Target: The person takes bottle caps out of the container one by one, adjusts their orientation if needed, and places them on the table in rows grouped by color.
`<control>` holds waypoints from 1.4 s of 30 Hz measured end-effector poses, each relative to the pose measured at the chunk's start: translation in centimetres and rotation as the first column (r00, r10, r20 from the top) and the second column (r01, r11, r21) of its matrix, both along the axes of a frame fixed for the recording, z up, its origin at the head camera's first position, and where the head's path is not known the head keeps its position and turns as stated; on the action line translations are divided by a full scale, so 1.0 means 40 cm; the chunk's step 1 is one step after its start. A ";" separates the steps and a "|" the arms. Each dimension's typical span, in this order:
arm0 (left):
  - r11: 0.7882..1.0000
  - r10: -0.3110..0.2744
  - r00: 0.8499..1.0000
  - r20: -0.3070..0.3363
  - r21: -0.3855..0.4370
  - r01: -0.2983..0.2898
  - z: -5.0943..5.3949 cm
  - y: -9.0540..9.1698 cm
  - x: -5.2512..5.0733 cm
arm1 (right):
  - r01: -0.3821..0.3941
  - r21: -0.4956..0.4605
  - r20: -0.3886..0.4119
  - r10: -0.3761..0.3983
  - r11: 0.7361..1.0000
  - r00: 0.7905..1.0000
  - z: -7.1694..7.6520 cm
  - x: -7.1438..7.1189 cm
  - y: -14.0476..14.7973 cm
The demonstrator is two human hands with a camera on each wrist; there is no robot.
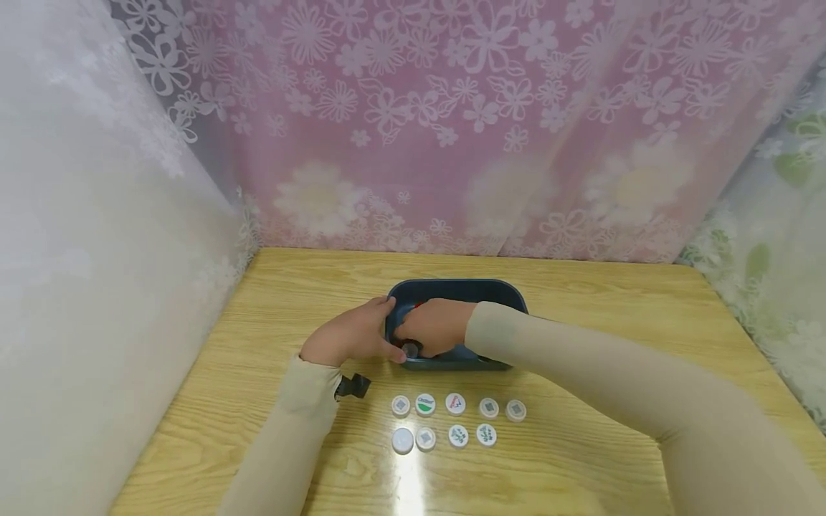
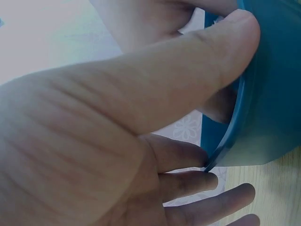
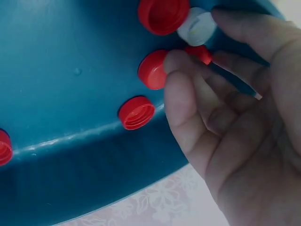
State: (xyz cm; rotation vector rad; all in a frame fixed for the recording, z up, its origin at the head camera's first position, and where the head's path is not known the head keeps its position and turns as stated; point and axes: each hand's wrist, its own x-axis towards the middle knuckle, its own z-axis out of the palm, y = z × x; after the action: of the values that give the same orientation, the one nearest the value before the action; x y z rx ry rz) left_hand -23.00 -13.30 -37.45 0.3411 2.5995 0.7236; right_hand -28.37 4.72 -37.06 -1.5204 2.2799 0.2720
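At the left end of a blue container (image 1: 458,364), my left hand (image 1: 355,333) holds the rim between thumb and index finger; the other fingers (image 2: 211,202) are spread straight. My right hand (image 1: 439,326) is inside the container, palm turned toward its wrist camera. In the right wrist view its fingers (image 3: 181,101) are slightly bent among the caps, with the thumb beside a white cap (image 3: 197,27). Red caps (image 3: 163,14) lie close by, one (image 3: 153,69) partly behind a fingertip. Whether any cap is pinched I cannot tell.
Two rows of white caps stand on the wooden table (image 1: 310,287) in front of the container, among them one with a green mark (image 1: 425,404) and a plain one (image 1: 403,441). A pink flowered curtain (image 1: 419,143) hangs behind the table, with pale cloth at both sides.
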 end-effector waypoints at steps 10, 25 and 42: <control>1.000 0.015 1.000 -0.005 -0.015 -0.015 0.005 0.005 0.003 | 0.010 0.084 -0.076 -0.004 0.996 0.997 -0.058 -0.027 -0.045; 1.000 0.025 1.000 -0.015 -0.011 -0.025 0.002 0.006 0.003 | 0.038 0.152 -0.114 -0.020 0.988 0.993 -0.044 -0.021 -0.065; 1.000 0.025 1.000 -0.016 -0.018 -0.026 0.000 0.008 0.001 | 0.186 -0.474 -0.029 -0.226 0.861 0.974 0.165 0.068 0.179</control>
State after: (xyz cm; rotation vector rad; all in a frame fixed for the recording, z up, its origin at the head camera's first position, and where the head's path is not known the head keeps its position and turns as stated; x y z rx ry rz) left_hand -22.95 -13.00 -37.44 0.3097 2.6277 0.7082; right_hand -25.64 11.87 -30.47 -1.4714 2.6864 -0.3106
